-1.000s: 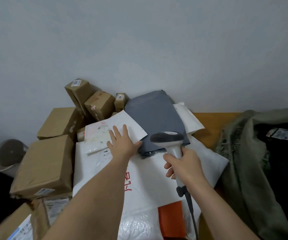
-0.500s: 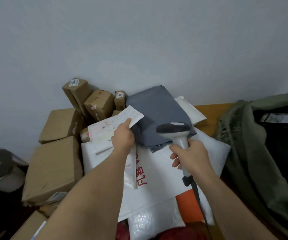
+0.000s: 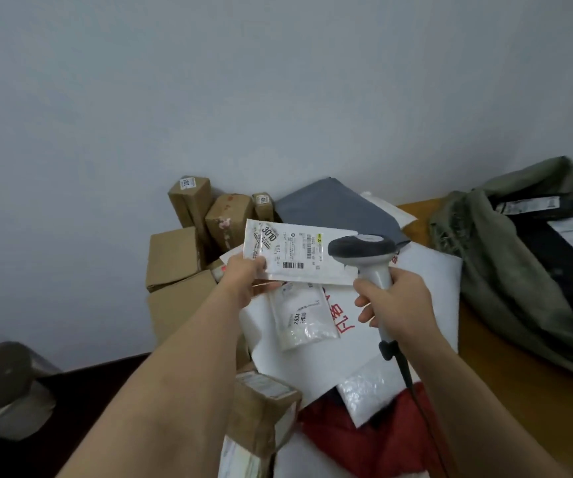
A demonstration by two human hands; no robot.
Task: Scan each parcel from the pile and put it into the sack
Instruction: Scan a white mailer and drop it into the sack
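Between my two hands I am holding the envelope lifted above the pile, label up. My left hand is pinching its left edge; my right hand is gripping the scanner, head just right of the barcode. I am judging the head needs tilting toward the barcode, envelope kept flat. Right of the scanner, the sack is lying open.

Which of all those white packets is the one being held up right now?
The flat white packet marked 3010, gripped at its left end by the left hand, level with the scanner. The other white packets, like the small one marked 2604, lie on the pile.
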